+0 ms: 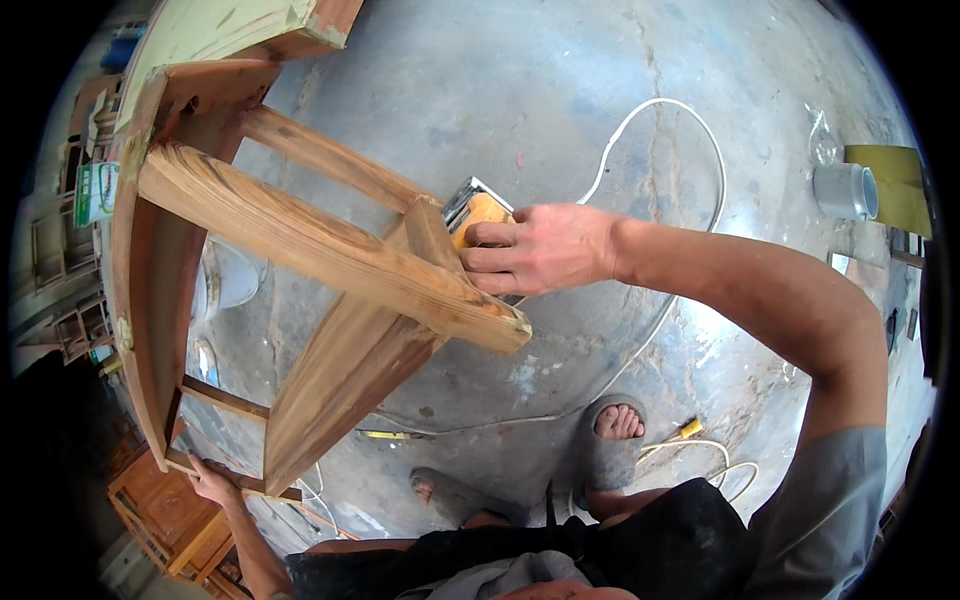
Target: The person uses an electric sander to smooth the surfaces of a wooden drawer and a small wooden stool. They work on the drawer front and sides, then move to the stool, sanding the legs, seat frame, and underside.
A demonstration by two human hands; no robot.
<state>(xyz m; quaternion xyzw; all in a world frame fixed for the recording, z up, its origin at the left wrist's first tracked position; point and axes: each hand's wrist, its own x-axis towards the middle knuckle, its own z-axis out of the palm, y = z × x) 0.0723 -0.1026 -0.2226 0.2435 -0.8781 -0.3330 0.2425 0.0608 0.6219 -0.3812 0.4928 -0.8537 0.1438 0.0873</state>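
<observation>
A bare wooden furniture frame point(310, 228), with thick curved legs joined by rails, lies on its side to the left of me. My right hand point(545, 250) is wrapped round a yellow power sander point(487, 212). The sander sits against the far side of the short rail near the leg's end; that leg and my fingers hide part of it. Down at the lower left, my left hand point(213, 483) is closed round the frame's near thin rail point(250, 482), with the thumb showing on top.
A pale-topped wooden piece point(235, 25) stands at the upper left. White cord point(722, 180) loops across the concrete floor point(480, 90), near my sandalled feet point(615, 430). A grey can point(845, 190) stands at the right. A pale bucket point(232, 275) is behind the frame; brown furniture point(165, 510) is lower left.
</observation>
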